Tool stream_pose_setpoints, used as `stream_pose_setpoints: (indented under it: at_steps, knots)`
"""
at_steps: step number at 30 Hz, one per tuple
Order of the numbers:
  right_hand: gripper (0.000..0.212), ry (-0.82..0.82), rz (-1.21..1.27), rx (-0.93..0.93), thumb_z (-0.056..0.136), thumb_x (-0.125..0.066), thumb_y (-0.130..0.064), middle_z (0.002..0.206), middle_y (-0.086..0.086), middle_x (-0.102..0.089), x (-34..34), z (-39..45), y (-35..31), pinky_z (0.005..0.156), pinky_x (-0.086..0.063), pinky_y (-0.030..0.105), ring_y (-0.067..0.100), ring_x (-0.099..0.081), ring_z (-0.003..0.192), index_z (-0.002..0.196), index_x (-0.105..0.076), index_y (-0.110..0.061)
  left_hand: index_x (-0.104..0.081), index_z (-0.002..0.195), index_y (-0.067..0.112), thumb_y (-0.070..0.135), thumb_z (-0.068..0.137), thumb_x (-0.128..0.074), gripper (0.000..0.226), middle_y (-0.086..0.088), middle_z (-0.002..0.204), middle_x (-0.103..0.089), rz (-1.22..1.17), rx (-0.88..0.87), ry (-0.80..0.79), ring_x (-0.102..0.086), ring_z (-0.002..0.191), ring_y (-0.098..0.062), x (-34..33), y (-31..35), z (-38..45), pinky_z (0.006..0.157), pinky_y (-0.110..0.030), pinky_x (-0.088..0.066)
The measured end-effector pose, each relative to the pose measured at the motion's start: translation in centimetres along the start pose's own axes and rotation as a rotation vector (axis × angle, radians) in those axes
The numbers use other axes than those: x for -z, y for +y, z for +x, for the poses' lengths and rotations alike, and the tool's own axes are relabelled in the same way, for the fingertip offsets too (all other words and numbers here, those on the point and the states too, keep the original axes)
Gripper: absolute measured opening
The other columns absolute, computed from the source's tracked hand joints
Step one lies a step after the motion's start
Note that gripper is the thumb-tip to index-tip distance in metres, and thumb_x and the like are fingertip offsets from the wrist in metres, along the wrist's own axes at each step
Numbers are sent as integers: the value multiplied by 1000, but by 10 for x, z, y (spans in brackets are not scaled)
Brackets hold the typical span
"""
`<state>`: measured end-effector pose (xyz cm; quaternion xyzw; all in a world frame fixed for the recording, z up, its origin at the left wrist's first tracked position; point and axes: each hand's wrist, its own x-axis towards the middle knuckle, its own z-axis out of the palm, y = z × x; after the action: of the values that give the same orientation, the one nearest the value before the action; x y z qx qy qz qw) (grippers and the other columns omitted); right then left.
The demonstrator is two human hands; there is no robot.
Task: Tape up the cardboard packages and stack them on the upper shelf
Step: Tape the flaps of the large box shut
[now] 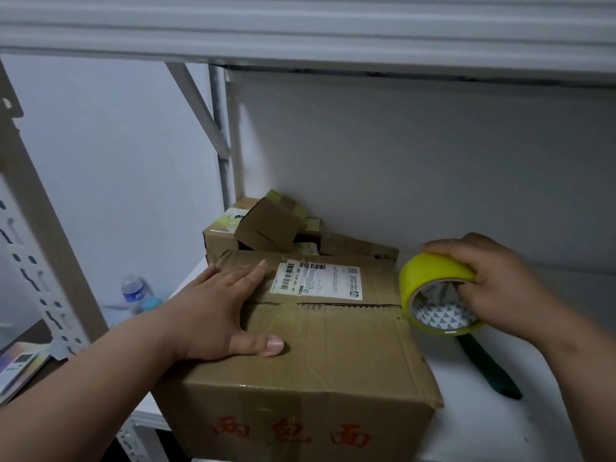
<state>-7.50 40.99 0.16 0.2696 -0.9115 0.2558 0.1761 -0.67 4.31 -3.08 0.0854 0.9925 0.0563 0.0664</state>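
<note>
A large brown cardboard box (333, 355) with a white shipping label and red characters on its front sits on the white shelf (483, 425). Its top flaps meet along a ragged seam. My left hand (220, 315) lies flat on the box's top left, fingers spread, pressing down. My right hand (493, 288) grips a roll of yellow tape (433, 291) just beyond the box's right edge, held above the shelf. Behind the big box lie several smaller cardboard packages (266, 225) in a loose pile against the back wall.
A dark green handled tool (490, 368) lies on the shelf below the tape roll. The upper shelf's underside (300, 28) spans the top. Grey perforated uprights (40, 261) stand at left, with a water bottle (133, 290) and a remote control (16, 365) beyond.
</note>
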Motion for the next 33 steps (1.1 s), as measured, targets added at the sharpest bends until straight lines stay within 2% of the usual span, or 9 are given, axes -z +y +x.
stream_pose_setpoints:
  at_steps: [3,5,8,12,20,24,29,31,33]
  knots:
    - [78,-25,36,-14,74,-59,17,97,-5,-55,4,-4,-1,69,-37,14,9,-52,87,113,-55,-50,20,151,42,98,58,-32,121,13,164,3,9,7,-23,2,151,-14,4,5,-2,115,-30,9]
    - [81,-51,11,-18,74,-59,18,95,-6,-54,6,-6,-1,70,-37,14,13,-53,88,116,-54,-51,21,152,39,98,59,-28,120,12,164,6,42,1,-47,4,151,-14,5,5,-2,115,-28,9]
    - [87,-82,-45,-21,71,-55,21,92,-1,-52,3,-7,4,71,-35,8,19,-52,88,122,-48,-49,25,151,36,103,51,-12,125,9,164,12,110,-12,-69,11,151,-13,3,3,-1,116,-29,10]
    - [86,-151,-115,-40,72,-54,18,92,0,-49,-5,-7,12,69,-34,5,19,-51,89,133,-44,-42,27,149,37,102,51,-9,123,10,163,19,122,-11,-102,16,149,-11,3,4,-1,113,-28,14]
    - [81,-312,-133,-117,81,-55,10,93,-15,-36,-15,-10,15,73,-31,-1,10,-40,98,134,-40,-49,16,154,36,104,48,-10,129,15,163,9,112,-12,-102,4,150,-12,5,3,1,120,-32,1]
    - [78,-352,-107,-177,85,-51,9,104,-8,-43,-19,-14,13,72,-32,12,11,-42,102,137,-43,-48,11,155,38,106,48,-11,129,18,159,-2,87,-26,-86,-4,147,-10,4,2,2,123,-36,-7]
    - [84,-405,-203,-178,90,-52,3,136,-2,-48,-20,-24,13,91,-31,17,16,-42,130,131,-17,-61,14,155,37,102,58,-15,120,14,162,1,111,-6,-83,2,150,-14,5,9,-2,121,-35,5]
    - [90,-515,-338,-217,91,-53,-9,156,-2,-32,-11,-26,7,108,-29,23,17,-31,142,139,2,-62,19,153,34,98,62,-15,116,11,164,11,136,2,-99,15,149,-12,7,12,-4,117,-34,14]
    - [93,-563,-516,-224,90,-50,-23,166,-2,-6,0,-20,-12,122,-13,34,19,-11,151,149,16,-51,23,152,33,100,57,-7,120,10,163,20,152,-5,-120,27,144,-9,8,12,-3,116,-36,19]
